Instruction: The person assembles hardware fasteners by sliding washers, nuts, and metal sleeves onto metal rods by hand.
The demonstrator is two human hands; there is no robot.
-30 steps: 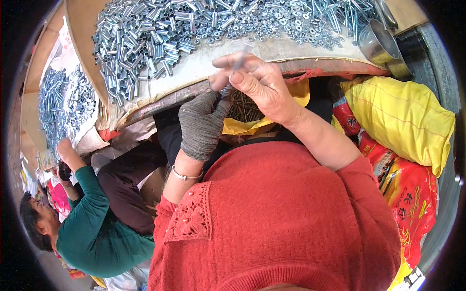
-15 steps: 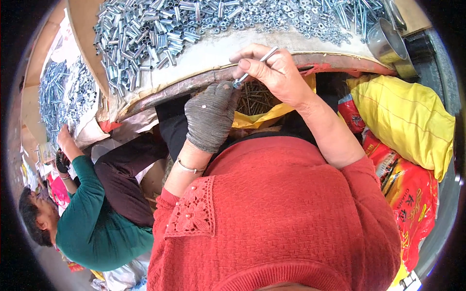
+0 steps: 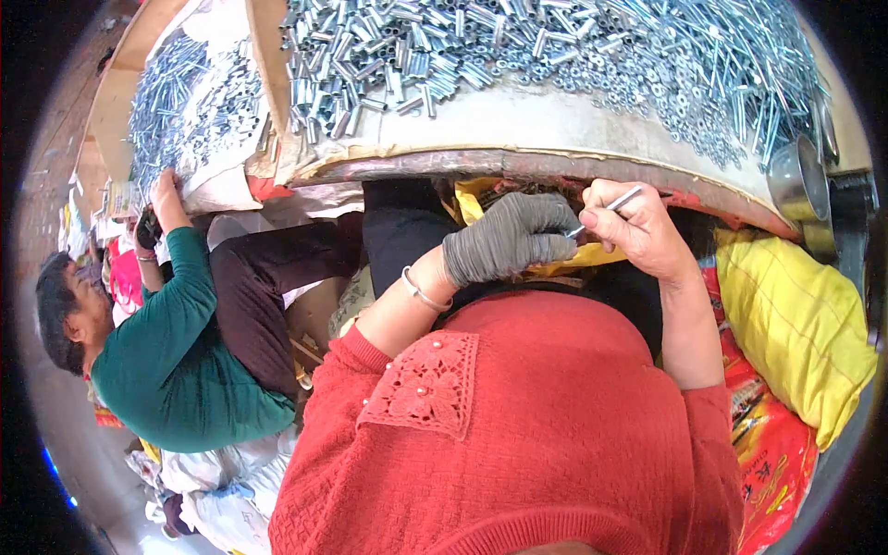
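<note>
My left hand [image 3: 513, 239], in a dark grey knitted glove, is closed with its fingertips pinching the lower end of a thin silvery metal rod [image 3: 626, 197]. Bare, my right hand [image 3: 640, 229] grips the same rod between thumb and fingers, its upper end sticking out past the knuckles. Whether a small part sits on the rod's lower end is hidden by the glove. Both hands are in front of the table edge, above an open yellow bag [image 3: 566, 264]. Beyond them on the table are heaped metal sleeves [image 3: 398, 79], washers and nuts [image 3: 680, 102], and long bolts [image 3: 763, 79].
At the table's right end hangs a metal cup [image 3: 797, 190]. A yellow sack [image 3: 791, 324] lies on a red printed bag [image 3: 777, 472] to my right. On my left a person in a green top [image 3: 176, 361] reaches to another heap of metal parts [image 3: 199, 102] behind a wooden divider [image 3: 268, 60].
My view has shifted left, so the scene sits further right. Both hands have come back from the table edge, lower and nearer my body, still together at the rod.
</note>
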